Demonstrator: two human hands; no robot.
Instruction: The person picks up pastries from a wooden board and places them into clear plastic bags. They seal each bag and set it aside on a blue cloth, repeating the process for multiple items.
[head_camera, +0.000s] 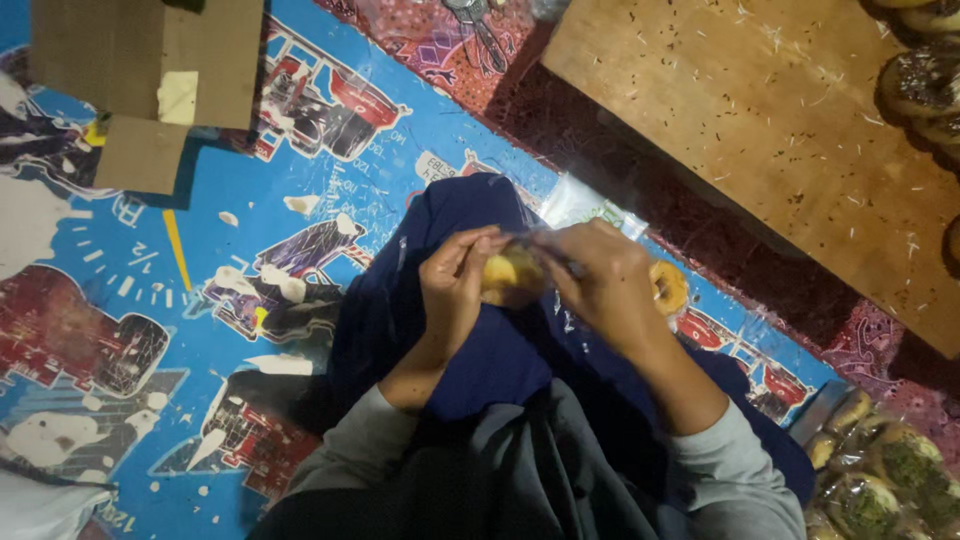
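My left hand and my right hand meet over my lap and together grip a small yellowish pastry in a thin clear wrapper. The fingers of both hands are closed around it. A second ring-shaped pastry lies just right of my right hand, on a clear plastic sheet. My legs are covered in dark blue cloth.
A blue printed floor mat lies under me. Cardboard pieces rest at the upper left. A low wooden board with sprinkles and glazed doughnuts is at the upper right. Wrapped pastries sit at the lower right.
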